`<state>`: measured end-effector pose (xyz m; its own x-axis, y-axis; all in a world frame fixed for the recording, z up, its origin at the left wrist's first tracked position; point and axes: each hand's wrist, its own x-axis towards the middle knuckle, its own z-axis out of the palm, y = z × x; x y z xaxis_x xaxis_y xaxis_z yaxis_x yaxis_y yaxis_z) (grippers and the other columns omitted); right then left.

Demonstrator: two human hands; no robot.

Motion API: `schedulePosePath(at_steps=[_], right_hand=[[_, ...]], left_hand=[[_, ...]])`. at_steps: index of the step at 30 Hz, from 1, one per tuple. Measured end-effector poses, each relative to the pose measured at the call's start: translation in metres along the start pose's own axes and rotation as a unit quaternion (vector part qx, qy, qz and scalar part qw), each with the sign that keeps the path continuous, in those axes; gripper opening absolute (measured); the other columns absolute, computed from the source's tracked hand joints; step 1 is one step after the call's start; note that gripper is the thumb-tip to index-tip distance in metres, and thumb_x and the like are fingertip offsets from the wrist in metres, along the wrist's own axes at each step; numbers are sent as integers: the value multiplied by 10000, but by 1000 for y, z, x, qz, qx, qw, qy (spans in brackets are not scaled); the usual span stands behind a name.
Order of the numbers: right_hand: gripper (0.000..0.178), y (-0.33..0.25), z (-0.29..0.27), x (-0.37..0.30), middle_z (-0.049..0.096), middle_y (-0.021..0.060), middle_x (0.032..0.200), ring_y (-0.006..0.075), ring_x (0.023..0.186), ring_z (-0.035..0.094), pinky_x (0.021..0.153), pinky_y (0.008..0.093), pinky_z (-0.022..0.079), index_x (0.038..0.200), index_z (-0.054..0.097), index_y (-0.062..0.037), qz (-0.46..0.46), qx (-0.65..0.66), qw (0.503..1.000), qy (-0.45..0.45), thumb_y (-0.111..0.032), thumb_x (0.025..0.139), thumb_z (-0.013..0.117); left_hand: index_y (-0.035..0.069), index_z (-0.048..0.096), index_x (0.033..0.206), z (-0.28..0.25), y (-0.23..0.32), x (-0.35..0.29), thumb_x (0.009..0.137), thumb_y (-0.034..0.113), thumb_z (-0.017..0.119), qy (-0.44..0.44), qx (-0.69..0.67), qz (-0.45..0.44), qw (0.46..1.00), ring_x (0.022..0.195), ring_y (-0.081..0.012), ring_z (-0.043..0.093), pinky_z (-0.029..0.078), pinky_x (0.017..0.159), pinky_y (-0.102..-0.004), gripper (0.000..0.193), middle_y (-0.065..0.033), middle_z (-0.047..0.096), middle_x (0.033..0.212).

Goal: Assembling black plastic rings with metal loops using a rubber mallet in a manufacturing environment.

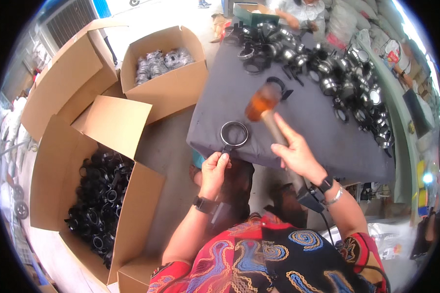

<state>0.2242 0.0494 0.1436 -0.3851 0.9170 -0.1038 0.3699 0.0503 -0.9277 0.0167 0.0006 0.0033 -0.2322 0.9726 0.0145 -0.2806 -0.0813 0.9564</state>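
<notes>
Black stemmed ring [228, 145]: left hand [214, 168] pinches it
Orange-headed mallet [263, 104]: right hand [298, 154] grips its shaft
Table [322, 139]: cloth-draped, grey

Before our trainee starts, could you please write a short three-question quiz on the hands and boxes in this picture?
1. What does the right hand hold?
A) a screwdriver
B) an orange-headed mallet
C) a pair of pliers

2. True or false: the left hand is empty.

3. Where are the silvery parts in clear wrapping: in the carton nearer the person or the one farther off, left of the table?

Key:
1. B.
2. False; it holds a black ring with a silvery rim by its stem.
3. In the farther carton.
</notes>
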Motion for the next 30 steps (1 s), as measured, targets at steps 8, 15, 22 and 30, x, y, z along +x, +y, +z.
schedulePosePath(at_steps=[8,15,22,30], right_hand=[[752,32,14,-38,596,126,1217,102,547,534,556,281,505,1515,223,-145,-54,-33,998,12,-38,852,559],[781,14,1,-52,666,168,980,241,649,629,628,372,517,1517,220,-152,-269,-155,947,83,-30,837,585],[761,-6,17,-27,532,156,692,370,598,551,588,481,464,1482,313,-149,-294,-300,907,-24,-87,798,639],[722,-67,28,26,557,259,1238,397,1060,592,896,389,491,1478,304,-131,-68,-312,930,-183,-32,812,564]], left_hand=[[82,607,755,-1,-1,4,964,228,567,-11,40,3,999,583,-21,437,335,528,-204,258,24,597,686],[67,615,769,-2,-1,-1,967,215,551,-2,14,23,1000,629,-56,499,388,579,-214,255,13,600,695],[52,612,775,-8,2,0,961,223,573,-9,53,-26,998,639,-62,500,406,593,-226,256,15,602,716],[54,612,750,-10,-15,-4,950,231,598,-4,19,-14,1000,685,-70,540,447,662,-247,267,0,614,715]])
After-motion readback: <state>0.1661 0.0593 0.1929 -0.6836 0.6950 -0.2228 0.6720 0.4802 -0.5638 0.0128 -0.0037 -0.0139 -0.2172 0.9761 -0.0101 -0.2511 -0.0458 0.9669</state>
